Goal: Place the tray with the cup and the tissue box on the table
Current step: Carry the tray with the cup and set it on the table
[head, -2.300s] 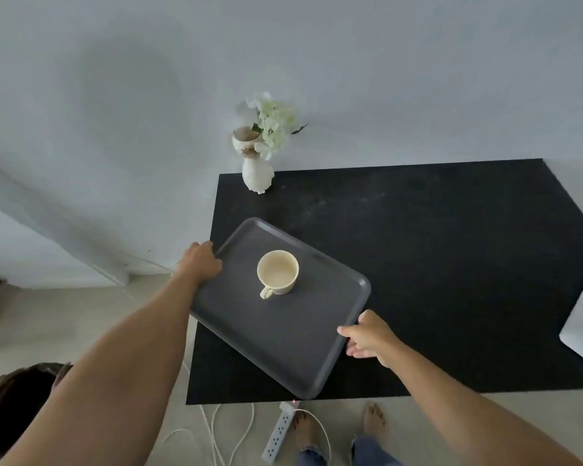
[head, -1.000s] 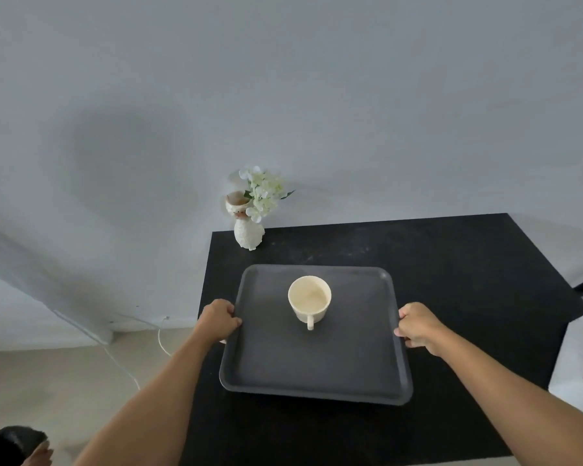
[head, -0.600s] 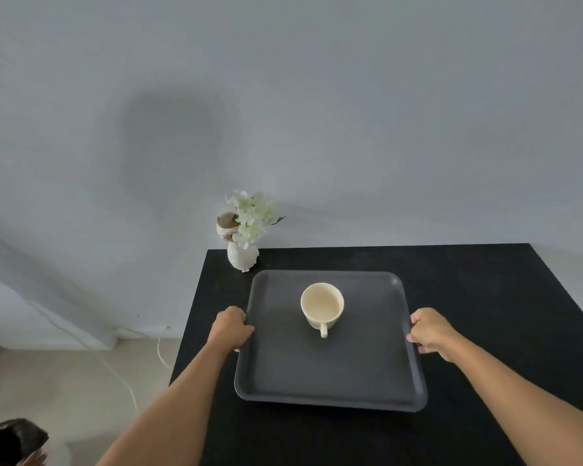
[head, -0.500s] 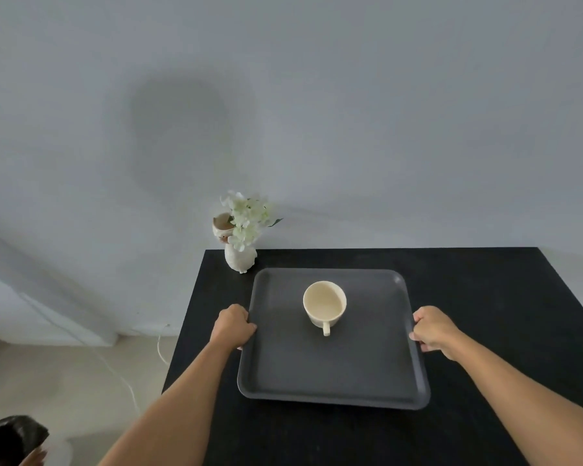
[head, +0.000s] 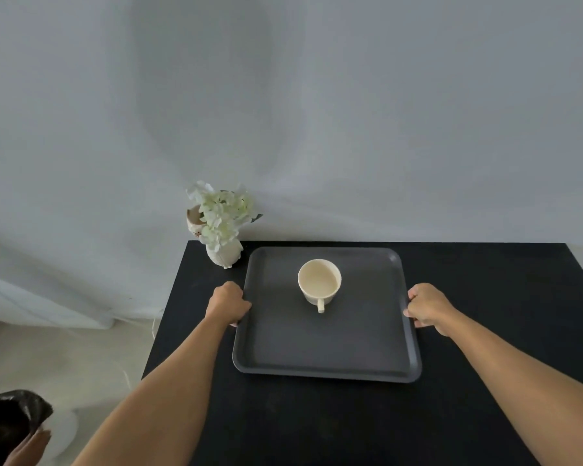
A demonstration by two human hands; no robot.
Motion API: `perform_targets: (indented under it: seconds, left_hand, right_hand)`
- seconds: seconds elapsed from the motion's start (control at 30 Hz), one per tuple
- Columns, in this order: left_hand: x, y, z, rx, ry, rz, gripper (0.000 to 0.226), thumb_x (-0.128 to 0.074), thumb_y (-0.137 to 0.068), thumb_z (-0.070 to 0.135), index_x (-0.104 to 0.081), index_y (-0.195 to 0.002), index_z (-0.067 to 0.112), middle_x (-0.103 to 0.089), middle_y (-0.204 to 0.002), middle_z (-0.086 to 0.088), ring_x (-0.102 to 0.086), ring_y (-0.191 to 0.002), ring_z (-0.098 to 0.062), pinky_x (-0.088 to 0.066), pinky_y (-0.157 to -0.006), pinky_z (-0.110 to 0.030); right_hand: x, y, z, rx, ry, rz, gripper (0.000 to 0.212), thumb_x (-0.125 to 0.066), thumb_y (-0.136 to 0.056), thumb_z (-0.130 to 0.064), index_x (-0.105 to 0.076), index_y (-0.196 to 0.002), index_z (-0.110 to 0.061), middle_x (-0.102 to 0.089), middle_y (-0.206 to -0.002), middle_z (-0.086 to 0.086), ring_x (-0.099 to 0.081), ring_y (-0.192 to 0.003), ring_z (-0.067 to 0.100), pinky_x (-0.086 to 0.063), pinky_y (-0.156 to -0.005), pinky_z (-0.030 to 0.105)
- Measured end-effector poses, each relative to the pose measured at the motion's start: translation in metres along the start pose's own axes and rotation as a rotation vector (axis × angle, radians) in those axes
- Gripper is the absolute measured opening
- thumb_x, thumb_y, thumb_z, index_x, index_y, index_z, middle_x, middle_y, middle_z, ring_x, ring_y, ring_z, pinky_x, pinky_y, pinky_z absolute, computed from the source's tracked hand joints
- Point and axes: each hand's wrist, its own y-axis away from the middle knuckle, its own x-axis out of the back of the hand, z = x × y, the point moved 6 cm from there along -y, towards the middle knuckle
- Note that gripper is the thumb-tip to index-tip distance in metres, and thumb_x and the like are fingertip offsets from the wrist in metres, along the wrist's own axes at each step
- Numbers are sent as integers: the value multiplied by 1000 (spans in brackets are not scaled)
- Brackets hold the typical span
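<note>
A dark grey tray (head: 323, 351) lies square on the black table (head: 485, 297), near its back left part. A cream cup (head: 319, 283) stands upright in the tray's far half, handle pointing toward me. My left hand (head: 228, 302) is closed around the tray's left rim, and my right hand (head: 426, 307) is closed around its right rim. No tissue box is in view.
A white vase with pale flowers (head: 221, 230) stands at the table's back left corner, close to the tray's far left corner. A grey wall rises behind the table. Another person's dark hair and a hand (head: 11, 428) show at the lower left, over the floor.
The tray swung from a skewed position off the table's left edge to square over the table, then shifted farther back toward the wall. Both hands kept hold of its rims.
</note>
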Motion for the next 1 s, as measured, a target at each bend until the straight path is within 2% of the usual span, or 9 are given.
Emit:
perform_targets:
  seconds: [0.23,0.4,0.6,0.73,1.0]
  left_hand:
    - [-3,-21,2,31,10,2,28,-61,-80,7,-44,-57,9,-61,-71,-14,-75,-67,-40,-63,-67,-41]
    - [-3,-33,2,32,1,3,29,-61,-80,8,-43,-57,10,-61,-72,-14,-75,-69,-40,-62,-68,-42]
    - [-4,-41,4,29,-19,3,27,-60,-79,8,-43,-58,10,-61,-74,-14,-74,-69,-41,-62,-67,-41]
    - [-5,-45,5,34,-19,13,24,-62,-80,9,-46,-62,10,-67,-88,-18,-74,-73,-40,-64,-73,-44]
    - [-6,-52,7,29,-24,18,21,-62,-80,10,-48,-63,8,-71,-93,-22,-74,-71,-40,-64,-74,-47]
  right_hand:
    - [-1,-21,-10,17,-2,-9,16,-58,-85,9,-64,-100,6,-63,-89,9,-65,-94,31,-59,-73,37]
    - [-5,-32,-13,19,3,-9,16,-58,-86,9,-64,-101,5,-65,-102,16,-65,-97,32,-59,-78,40]
    - [-8,-42,-13,12,2,-2,21,-59,-85,9,-62,-106,9,-65,-98,16,-65,-97,33,-60,-78,40]
    - [-7,-47,-15,21,3,9,20,-58,-85,10,-64,-104,8,-67,-103,19,-66,-96,32,-59,-78,41]
    - [-8,-56,-17,36,13,10,16,-60,-84,10,-65,-99,5,-67,-103,18,-65,-96,32,-59,-80,43]
